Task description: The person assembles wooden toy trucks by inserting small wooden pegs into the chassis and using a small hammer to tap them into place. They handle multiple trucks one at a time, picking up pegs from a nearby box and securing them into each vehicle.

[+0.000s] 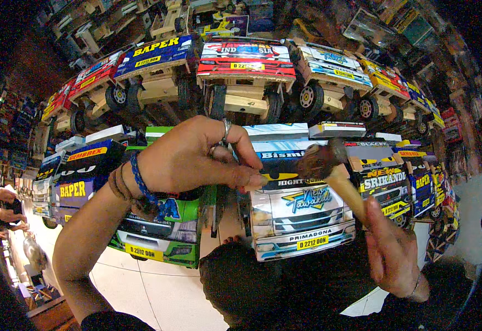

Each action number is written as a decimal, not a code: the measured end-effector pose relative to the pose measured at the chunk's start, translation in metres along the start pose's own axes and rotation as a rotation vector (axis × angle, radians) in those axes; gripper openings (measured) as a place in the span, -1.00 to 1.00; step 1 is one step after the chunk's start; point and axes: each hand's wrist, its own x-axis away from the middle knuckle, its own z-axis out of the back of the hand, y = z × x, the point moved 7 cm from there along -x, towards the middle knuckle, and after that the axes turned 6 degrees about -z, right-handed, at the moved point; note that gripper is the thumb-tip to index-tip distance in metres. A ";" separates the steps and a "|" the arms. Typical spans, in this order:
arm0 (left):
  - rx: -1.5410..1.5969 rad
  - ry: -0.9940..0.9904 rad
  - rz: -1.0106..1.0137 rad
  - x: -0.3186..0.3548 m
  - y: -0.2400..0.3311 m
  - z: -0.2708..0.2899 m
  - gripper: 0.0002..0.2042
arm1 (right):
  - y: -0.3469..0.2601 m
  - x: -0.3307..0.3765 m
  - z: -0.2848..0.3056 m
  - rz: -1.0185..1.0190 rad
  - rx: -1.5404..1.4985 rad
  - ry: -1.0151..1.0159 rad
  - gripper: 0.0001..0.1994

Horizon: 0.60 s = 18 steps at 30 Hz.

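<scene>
My left hand point(194, 151), with a ring and bracelets, is closed in a pinch at the left edge of a white toy truck's point(301, 223) cab front. Whatever is between its thumb and fingers is too small to make out. In my right hand point(391, 251) is a hammer point(347, 193), gripped by its light wooden handle. The dark hammer head is blurred and hangs over the right part of the same cab, apart from my left fingers. A green toy truck point(158, 237) stands to the left, partly hidden behind my left forearm.
Behind, a row of wooden toy trucks with black wheels stands with a red-and-white one point(246, 60) in the middle. More painted trucks point(384, 182) crowd the right. My dark-clothed knee point(241, 281) is below the white truck, over pale floor tiles point(125, 289). Another person point(9, 204) is at far left.
</scene>
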 end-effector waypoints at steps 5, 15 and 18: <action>-0.049 -0.002 0.008 0.000 0.000 0.001 -0.80 | -0.001 0.003 -0.009 0.049 0.099 -0.066 -0.25; 0.005 0.003 0.016 0.001 -0.002 0.000 -0.82 | -0.004 -0.003 0.007 0.007 0.018 0.140 -0.25; -0.014 -0.014 -0.005 0.000 0.000 -0.002 -0.82 | -0.004 -0.002 -0.007 0.043 0.071 -0.035 -0.24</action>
